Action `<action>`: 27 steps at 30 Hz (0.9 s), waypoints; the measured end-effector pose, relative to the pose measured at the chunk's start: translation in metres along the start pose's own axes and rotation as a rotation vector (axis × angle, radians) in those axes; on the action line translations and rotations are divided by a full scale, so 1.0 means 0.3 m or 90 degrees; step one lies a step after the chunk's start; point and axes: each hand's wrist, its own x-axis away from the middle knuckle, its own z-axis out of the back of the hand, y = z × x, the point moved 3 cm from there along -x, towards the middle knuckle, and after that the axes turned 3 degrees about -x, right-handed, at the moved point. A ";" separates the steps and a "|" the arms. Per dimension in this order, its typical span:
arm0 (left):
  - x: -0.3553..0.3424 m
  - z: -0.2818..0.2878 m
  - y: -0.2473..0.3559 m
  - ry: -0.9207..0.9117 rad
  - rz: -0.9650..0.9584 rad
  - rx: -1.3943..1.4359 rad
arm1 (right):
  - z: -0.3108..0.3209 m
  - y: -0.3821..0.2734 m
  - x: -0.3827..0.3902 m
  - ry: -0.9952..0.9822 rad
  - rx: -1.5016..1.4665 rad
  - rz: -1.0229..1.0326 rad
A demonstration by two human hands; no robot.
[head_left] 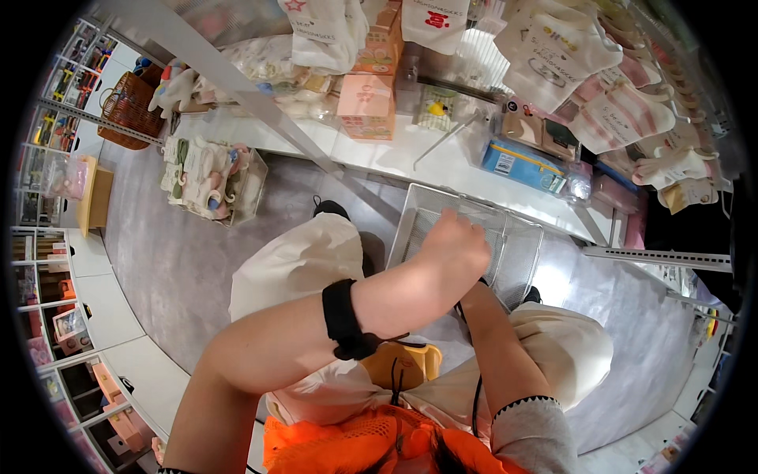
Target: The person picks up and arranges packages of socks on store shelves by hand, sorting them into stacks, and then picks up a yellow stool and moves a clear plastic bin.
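My left hand [452,251] hangs over a pale mesh basket [521,251] that stands on the floor between my knees. Its fingers are curled in, and whatever they may hold is hidden. A black strap [341,320] circles my left forearm. From the lower right, my right forearm [505,347] reaches up to the same basket. My left hand covers most of my right hand, so its fingers do not show. Part of the basket's inside is hidden by my arms; a divider seems to cross it.
Ahead is a white shelf [355,150] with pink boxes [368,105], a blue pouch [523,164] and hanging pale socks [557,59]. A slanted metal post [260,103] crosses the upper left. Left stands a bin of folded socks [209,180]. A yellow stool [410,367] shows beneath me.
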 end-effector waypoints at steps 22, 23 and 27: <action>-0.051 0.070 -0.105 0.008 0.014 0.007 | 0.653 -0.211 -0.014 0.227 -0.914 0.132; -0.043 0.070 -0.106 0.004 0.019 0.003 | 0.666 -0.234 -0.002 0.314 -1.023 0.173; -0.051 0.081 -0.104 -0.022 0.025 -0.027 | 0.679 -0.079 -0.031 0.502 -1.058 0.108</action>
